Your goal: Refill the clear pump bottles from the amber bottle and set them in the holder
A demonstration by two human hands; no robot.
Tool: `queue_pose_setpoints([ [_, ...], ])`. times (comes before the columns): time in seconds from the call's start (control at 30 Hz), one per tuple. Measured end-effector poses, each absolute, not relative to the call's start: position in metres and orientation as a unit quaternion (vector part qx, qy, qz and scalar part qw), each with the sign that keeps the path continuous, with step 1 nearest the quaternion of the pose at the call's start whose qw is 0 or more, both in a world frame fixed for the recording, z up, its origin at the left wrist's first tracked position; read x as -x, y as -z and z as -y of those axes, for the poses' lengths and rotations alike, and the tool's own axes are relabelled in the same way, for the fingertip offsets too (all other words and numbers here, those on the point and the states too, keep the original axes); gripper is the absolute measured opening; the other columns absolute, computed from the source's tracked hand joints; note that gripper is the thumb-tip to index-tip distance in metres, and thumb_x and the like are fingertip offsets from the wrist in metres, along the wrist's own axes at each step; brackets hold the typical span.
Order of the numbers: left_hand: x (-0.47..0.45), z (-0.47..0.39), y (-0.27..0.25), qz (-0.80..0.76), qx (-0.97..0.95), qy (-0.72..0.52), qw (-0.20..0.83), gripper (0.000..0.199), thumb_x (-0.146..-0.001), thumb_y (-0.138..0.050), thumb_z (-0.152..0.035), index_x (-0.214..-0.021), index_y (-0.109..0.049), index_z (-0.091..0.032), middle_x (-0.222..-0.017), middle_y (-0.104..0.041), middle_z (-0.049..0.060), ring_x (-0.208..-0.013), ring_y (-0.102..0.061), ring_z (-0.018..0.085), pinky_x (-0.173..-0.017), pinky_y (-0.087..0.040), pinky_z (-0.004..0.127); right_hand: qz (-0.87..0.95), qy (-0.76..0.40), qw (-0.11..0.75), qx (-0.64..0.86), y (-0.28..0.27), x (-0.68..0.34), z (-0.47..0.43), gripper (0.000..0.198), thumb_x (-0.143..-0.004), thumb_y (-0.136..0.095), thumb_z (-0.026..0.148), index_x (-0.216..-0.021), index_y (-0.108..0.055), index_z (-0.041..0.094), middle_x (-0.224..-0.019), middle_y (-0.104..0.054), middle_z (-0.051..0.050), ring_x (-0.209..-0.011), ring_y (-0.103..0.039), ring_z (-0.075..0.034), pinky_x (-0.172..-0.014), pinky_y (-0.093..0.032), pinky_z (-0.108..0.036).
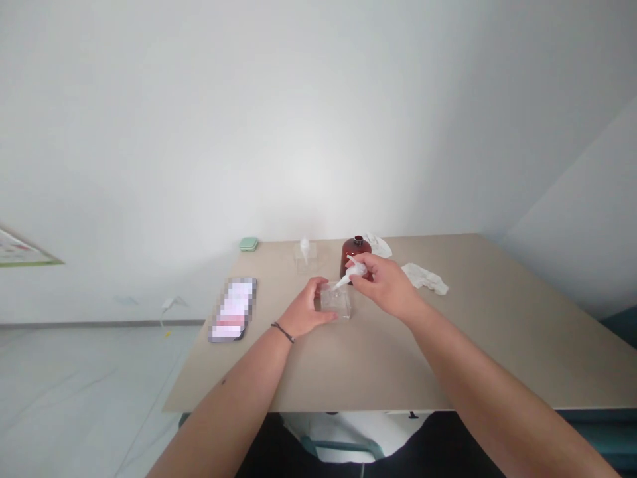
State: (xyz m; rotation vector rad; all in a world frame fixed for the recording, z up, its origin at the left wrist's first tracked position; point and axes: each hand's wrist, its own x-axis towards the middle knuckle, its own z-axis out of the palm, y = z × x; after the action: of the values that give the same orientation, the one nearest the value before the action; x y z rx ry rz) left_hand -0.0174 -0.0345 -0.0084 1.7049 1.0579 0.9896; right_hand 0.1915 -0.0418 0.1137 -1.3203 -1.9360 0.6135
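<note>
My left hand [303, 311] is closed around the left side of a clear square bottle [339, 307] on the table, thumb in front and fingers behind. My right hand [385, 282] pinches a white pump head [356, 270]. The pump tilts down to the left, and its narrow end meets the top of the clear bottle; I cannot tell whether it is inside. Just behind my right hand stands a dark red-brown bottle [350, 248] with an uncapped neck. Farther back is another clear square container [312, 253] with a white pump [305, 248] on it.
A phone [233, 309] with a lit, blurred screen lies on the left of the beige table [378, 372]. A small green case [248, 244] sits at the back left edge. Crumpled white tissues [425, 277] lie to the right. A white wall [308, 119] rises behind.
</note>
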Motion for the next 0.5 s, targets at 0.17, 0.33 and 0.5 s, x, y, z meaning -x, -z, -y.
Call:
queue_pose_setpoints([
  [0.17,0.017,0.035,0.008,-0.428,-0.683,-0.392,0.443,0.076,-0.066,-0.085,-0.030,-0.129,-0.044,-0.021,-0.128,-0.058,0.010,-0.116,-0.059,0.028,-0.103,-0.044,0.046,0.777,-0.202,0.317,0.505,-0.123,-0.188,0.044,0.018,-0.075,-0.058,0.023,-0.090,-0.068,0.019,-0.070,-0.066,0.002,-0.058,-0.054,-0.013,-0.056,-0.038,-0.024],
  [0.33,0.017,0.035,0.007,-0.409,-0.697,-0.392,0.441,0.076,-0.067,-0.085,-0.030,-0.130,-0.043,-0.023,-0.134,-0.056,0.011,-0.123,-0.056,0.029,-0.109,-0.041,0.046,0.820,-0.169,0.239,0.491,-0.122,-0.175,0.039,0.013,-0.076,-0.060,0.019,-0.087,-0.068,0.019,-0.069,-0.066,0.001,-0.060,-0.055,-0.013,-0.056,-0.034,-0.023],
  [0.5,0.017,0.035,0.004,-0.417,-0.704,-0.392,0.421,0.075,-0.067,-0.086,-0.033,-0.128,-0.044,-0.022,-0.130,-0.058,0.011,-0.122,-0.056,0.030,-0.107,-0.042,0.047,0.835,-0.185,0.169,0.490,-0.096,-0.169,0.023,0.012,-0.079,-0.067,0.027,-0.072,-0.061,0.020,-0.064,-0.061,0.002,-0.058,-0.051,-0.013,-0.055,-0.030,-0.025],
])
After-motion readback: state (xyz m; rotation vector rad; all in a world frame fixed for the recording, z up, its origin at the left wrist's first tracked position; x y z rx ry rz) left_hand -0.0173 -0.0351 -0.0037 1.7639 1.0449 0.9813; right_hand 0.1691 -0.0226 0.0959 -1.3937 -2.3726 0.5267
